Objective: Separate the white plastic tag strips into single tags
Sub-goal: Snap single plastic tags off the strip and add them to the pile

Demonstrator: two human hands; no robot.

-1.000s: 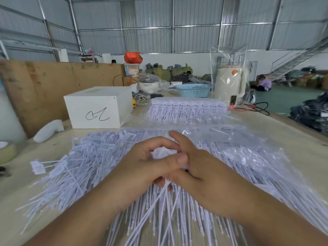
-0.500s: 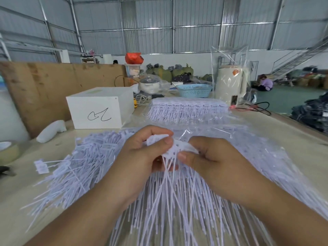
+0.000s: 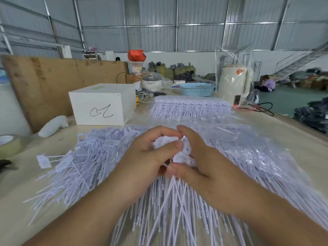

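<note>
Both hands meet at the table's middle over a white tag strip. My left hand curls round the strip's heads, thumb pressed on top. My right hand pinches the same strip from the right, thumb below and fingers above. The strip's long thin tails fan down toward me under my wrists. A heap of single white tags lies on the left. More strips lie on a clear plastic bag to the right. Another bundle of strips sits farther back.
A white box with a black scribble stands at the back left, beside a white foam piece. A tape roll is at the left edge. A blue basket and a cream kettle stand behind. The table's right edge drops off.
My hands have closed together again on the strip's heads; half a second ago they were pulled slightly apart with the strip stretched between them.
</note>
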